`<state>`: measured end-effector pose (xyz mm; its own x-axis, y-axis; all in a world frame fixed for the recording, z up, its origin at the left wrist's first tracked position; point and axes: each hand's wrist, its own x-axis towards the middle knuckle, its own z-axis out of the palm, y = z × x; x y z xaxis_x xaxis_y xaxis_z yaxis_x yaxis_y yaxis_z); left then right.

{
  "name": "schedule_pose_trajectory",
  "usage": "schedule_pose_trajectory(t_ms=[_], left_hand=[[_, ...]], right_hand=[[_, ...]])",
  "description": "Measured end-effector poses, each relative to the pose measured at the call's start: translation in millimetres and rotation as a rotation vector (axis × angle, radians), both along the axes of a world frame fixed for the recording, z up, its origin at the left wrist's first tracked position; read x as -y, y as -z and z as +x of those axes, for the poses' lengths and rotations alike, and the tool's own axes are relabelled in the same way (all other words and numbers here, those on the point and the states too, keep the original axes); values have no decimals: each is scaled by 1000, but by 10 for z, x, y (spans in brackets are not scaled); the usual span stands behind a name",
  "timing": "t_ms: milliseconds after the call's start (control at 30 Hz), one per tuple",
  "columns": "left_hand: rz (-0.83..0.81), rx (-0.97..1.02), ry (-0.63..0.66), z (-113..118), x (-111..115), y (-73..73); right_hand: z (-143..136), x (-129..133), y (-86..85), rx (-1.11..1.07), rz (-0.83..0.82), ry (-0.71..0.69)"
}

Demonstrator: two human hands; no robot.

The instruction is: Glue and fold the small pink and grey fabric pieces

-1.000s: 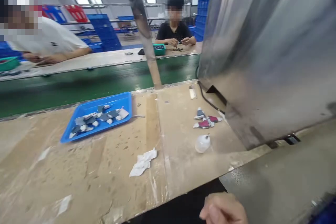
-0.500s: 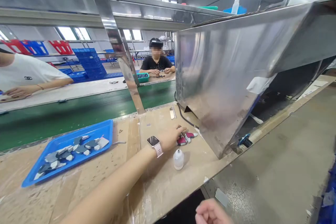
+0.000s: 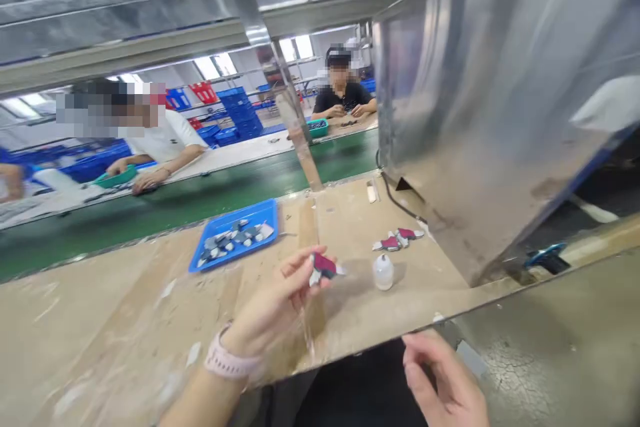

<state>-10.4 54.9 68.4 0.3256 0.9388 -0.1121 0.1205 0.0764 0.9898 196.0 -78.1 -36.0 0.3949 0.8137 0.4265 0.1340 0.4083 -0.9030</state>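
My left hand (image 3: pixel 280 293), wearing a pink watch band, is closed on a small flat maroon, grey and white piece (image 3: pixel 325 267) above the table. My right hand (image 3: pixel 445 380) hovers by the table's front edge, its thumb and fingers curved apart with nothing visible between them. To the right of my left hand stands a small white translucent bottle (image 3: pixel 383 273) with a narrow tip. Behind the bottle lie a few similar maroon pieces (image 3: pixel 399 239) close together. A blue tray (image 3: pixel 275 217) at the left holds several dark grey and white pieces (image 3: pixel 235 239).
A large sheet-metal housing (image 3: pixel 440 120) borders the right side, a black cable (image 3: pixel 395 197) at its foot. A green conveyor belt (image 3: pixel 220 197) runs behind the table. Across it sit a person in black (image 3: pixel 345 97) and a person in white (image 3: pixel 170 140). A metal post (image 3: pixel 295 120) rises beyond the tray.
My left hand has come back from the maroon pieces toward me, now with one piece in it. The view has turned left, and my right hand's fingers have parted somewhat.
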Motion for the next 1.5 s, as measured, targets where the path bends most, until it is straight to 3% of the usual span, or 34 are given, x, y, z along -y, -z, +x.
schedule_pose_trajectory(t_ms=[100, 133, 233, 300, 400, 500, 667, 967, 1233, 1300, 1433, 1500], left_hand=[[-178, 216, -81, 102, 681, 52], [-301, 415, -97, 173, 837, 80], [-579, 838, -69, 364, 1094, 181], [-619, 895, -25, 432, 1145, 263], [-603, 855, 34, 456, 1151, 388], [-589, 826, 73, 438, 1152, 487], [-444, 828, 78, 406, 1164, 589], [-490, 752, -12, 432, 1175, 438], [-510, 644, 48, 356, 1096, 553], [-431, 574, 24, 330, 1054, 581], [-56, 248, -177, 298, 1017, 598], [63, 110, -258, 308, 1023, 589]], right_hand=[[22, -115, -190, 198, 205, -185], [20, -157, -252, 255, 210, -204], [-4, -247, -398, 358, 182, -310], [-24, -266, -443, 354, 170, -315], [-48, -261, -431, 307, 155, -290], [-74, -250, -366, 219, 143, -348], [-114, -228, -283, 167, 172, -399], [-123, -215, -299, 180, 202, -318], [-101, -187, -212, 208, 192, -370], [-133, -191, -176, 206, 180, -305], [-266, -184, -50, 117, 106, -81], [-322, -179, 15, 98, 89, -54]])
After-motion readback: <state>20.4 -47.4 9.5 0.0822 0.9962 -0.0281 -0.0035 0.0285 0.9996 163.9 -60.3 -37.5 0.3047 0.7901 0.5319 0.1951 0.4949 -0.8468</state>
